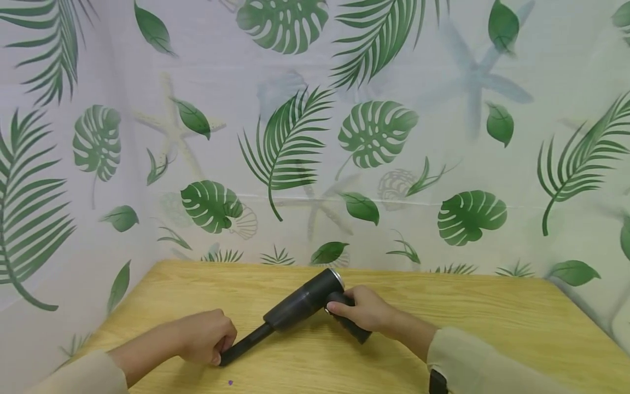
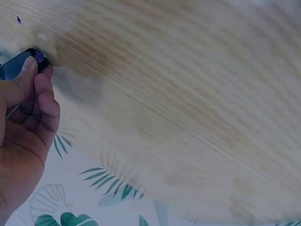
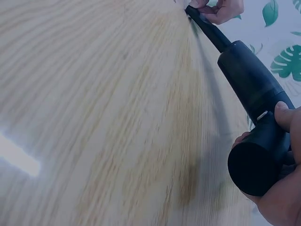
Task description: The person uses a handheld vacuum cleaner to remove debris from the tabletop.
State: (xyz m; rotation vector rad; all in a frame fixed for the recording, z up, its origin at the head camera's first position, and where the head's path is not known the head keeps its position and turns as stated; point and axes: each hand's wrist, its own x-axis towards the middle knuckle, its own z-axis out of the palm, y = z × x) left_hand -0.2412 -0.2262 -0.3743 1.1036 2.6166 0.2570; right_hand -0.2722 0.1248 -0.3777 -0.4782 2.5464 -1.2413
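A black handheld vacuum cleaner [image 1: 300,302] slants over the wooden table, its thin nozzle pointing down to the left. My right hand [image 1: 371,311] grips its handle, thumb near a small silver button, as the right wrist view of the vacuum cleaner [image 3: 251,77] shows. At the nozzle's far end my left hand [image 1: 209,335] pinches the tip between thumb and fingers. In the left wrist view a bit of purple shows at the mouth of the nozzle [image 2: 40,57], just past the thumb of the left hand [image 2: 28,117].
A small purple scrap [image 1: 230,382] lies on the wooden table [image 1: 443,306] near the nozzle tip. Behind the table hangs a white cloth [image 1: 305,164] printed with green leaves. A dark band [image 1: 437,381] sits at the right sleeve.
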